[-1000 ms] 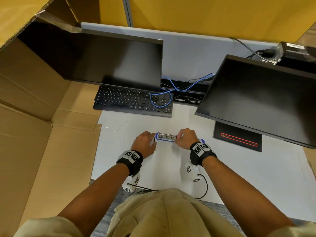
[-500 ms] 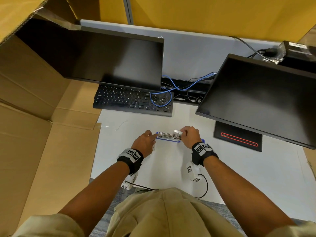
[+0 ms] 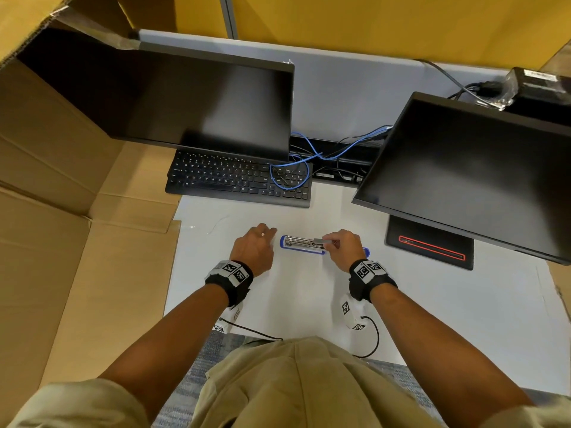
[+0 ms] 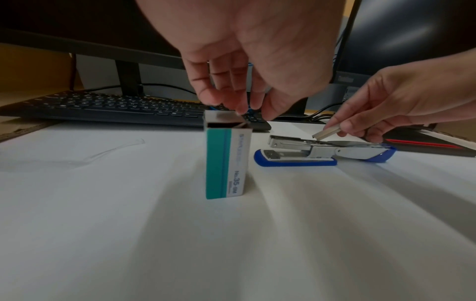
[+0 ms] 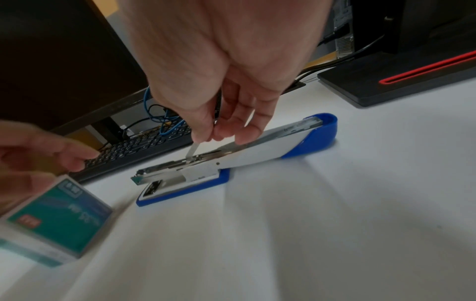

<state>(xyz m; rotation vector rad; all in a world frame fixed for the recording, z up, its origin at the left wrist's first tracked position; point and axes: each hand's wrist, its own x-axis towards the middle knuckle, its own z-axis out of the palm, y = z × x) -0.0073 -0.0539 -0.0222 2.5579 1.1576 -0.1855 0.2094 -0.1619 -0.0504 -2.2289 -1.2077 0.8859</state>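
A blue and white stapler lies folded out flat on the white desk, its metal magazine facing up. My right hand pinches a short strip of staples, whose lower end touches the magazine. Left of the stapler a teal and white staple box stands upright with its top flap up. My left hand hangs over it, relaxed fingertips at the flap, thumb clear of the box. The head view hides the box under that hand.
Behind the stapler are a black keyboard with a looped blue cable and two dark monitors. The right monitor's black base with a red stripe sits near my right hand. Cardboard sheets flank the desk's left.
My left hand moved left, away from the stapler, with the box. My right hand lifted the staple strip, then brought it down onto the magazine.
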